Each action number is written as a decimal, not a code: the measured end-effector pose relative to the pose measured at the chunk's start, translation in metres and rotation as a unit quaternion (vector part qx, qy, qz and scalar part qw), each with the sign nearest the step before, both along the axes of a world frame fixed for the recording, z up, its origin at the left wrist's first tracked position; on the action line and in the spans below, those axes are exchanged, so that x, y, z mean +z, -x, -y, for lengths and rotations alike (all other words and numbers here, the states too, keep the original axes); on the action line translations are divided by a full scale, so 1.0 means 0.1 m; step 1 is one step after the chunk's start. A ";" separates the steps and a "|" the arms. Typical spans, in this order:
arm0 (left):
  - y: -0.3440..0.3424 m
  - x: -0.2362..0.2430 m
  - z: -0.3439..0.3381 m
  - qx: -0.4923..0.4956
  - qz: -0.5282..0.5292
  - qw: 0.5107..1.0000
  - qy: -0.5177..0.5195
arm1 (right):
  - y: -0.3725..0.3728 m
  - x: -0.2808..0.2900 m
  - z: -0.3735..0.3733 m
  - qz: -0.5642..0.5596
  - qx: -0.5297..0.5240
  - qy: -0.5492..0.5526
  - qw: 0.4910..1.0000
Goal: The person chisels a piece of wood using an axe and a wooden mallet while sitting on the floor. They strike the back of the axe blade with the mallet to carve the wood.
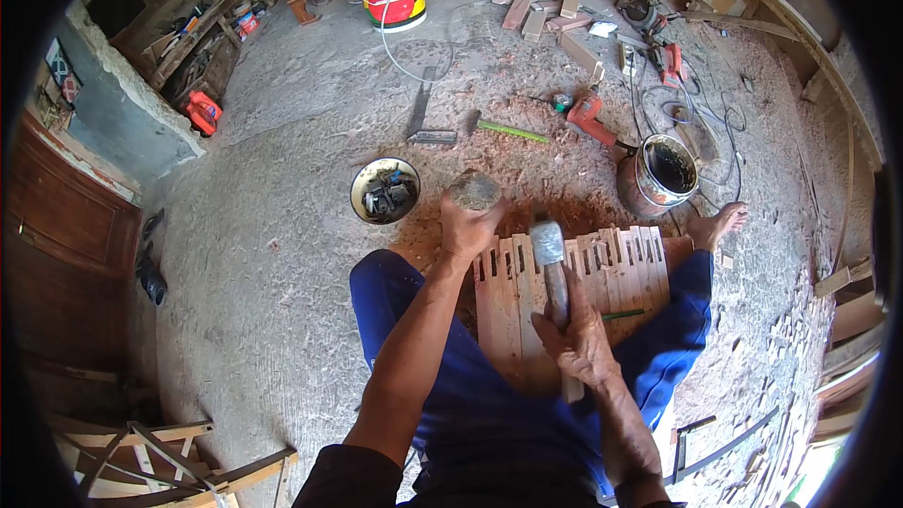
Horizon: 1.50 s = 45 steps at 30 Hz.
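Note:
My left hand (467, 233) is closed round an upright chisel (476, 190); its round, battered wooden top shows, while its blade is hidden below my fist. In my right hand (585, 343) is a hammer (547, 243), gripped by its wooden handle, with the grey metal head apart from the chisel and to its right. Between my legs lies a row of pale wooden slats (508, 320), side by side, with narrow dark slots cut near their far ends. A green pencil (624, 314) rests on them, right of my right hand.
Beyond my knees are a bowl of small dark pieces (356, 196), a metal square (433, 137), a lime-green bar (511, 131), a red power drill (588, 115) and a metal bucket (636, 190). Cords (724, 132) trail at right. Wood offcuts (536, 14) lie farther back.

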<state>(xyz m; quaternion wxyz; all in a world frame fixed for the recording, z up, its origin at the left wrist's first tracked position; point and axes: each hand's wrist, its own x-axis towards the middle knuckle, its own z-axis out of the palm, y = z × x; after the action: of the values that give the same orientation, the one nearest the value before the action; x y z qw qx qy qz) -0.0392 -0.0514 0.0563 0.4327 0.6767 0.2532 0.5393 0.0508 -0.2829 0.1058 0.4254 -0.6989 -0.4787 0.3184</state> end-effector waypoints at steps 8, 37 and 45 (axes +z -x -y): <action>0.10 -0.23 0.02 -0.013 0.001 1.000 -0.009 | -0.03 1.06 -0.37 0.253 0.070 -0.114 0.958; 0.22 -0.57 0.03 0.039 -0.040 0.998 -0.036 | -0.02 0.74 -0.63 0.488 0.181 0.049 0.853; -0.10 -0.65 -0.23 -0.067 0.172 0.976 0.116 | -0.12 1.01 -0.46 0.270 0.135 -0.080 0.950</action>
<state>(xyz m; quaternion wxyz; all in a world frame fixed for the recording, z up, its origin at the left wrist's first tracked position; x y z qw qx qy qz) -0.0290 -0.0280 -0.0089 0.5804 0.5345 0.1905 0.5841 0.0628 -0.2366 0.2071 0.2878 -0.6514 -0.6894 0.1328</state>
